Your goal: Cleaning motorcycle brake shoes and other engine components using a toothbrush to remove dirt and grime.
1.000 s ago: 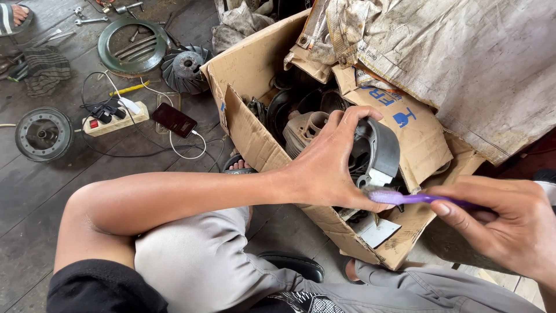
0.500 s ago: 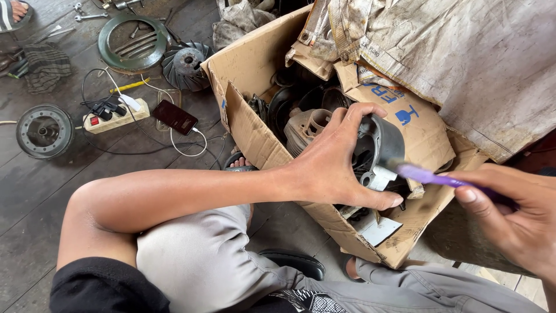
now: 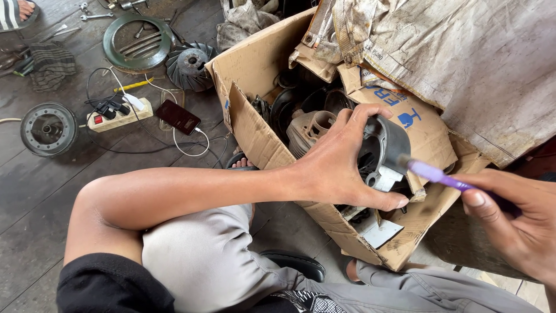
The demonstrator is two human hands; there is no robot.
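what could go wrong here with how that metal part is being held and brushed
1. The left hand pinches the round grey metal housing by fingertips only, above the open cardboard box; pressure from the purple brush in the right hand could twist it loose, dropping it onto the parts below.
2. The left thumb sits near the brush tip and the housing's edges, so a slip might scrape it.

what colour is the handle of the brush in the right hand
Purple; the brush handle, held in the right hand, shows clearly in the head view.
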